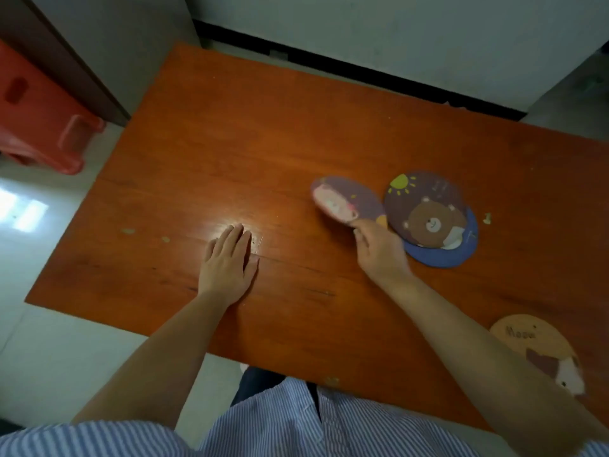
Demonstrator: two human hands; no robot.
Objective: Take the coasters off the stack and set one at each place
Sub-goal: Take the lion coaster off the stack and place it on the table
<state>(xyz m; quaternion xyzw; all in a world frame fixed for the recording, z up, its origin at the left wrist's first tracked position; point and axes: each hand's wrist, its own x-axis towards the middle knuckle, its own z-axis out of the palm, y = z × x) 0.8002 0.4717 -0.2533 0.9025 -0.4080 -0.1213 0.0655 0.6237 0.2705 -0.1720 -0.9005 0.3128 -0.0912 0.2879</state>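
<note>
From the head view, the right hand (379, 250) pinches the near edge of a purple coaster (347, 201) between thumb and fingertips, tilting it up off the tabletop (263, 133), likely so it can be carried to a place. It hangs just left of the stack (431, 219), where a bear coaster (426, 209) sits skewed on a blue coaster (441, 257), probably nudged by the lift. The left hand (229, 262) lies flat and spread on the wood, holding nothing, seemingly as a brace. A tan coaster (540, 349) already lies at the near right corner, partly hidden by the forearm.
</note>
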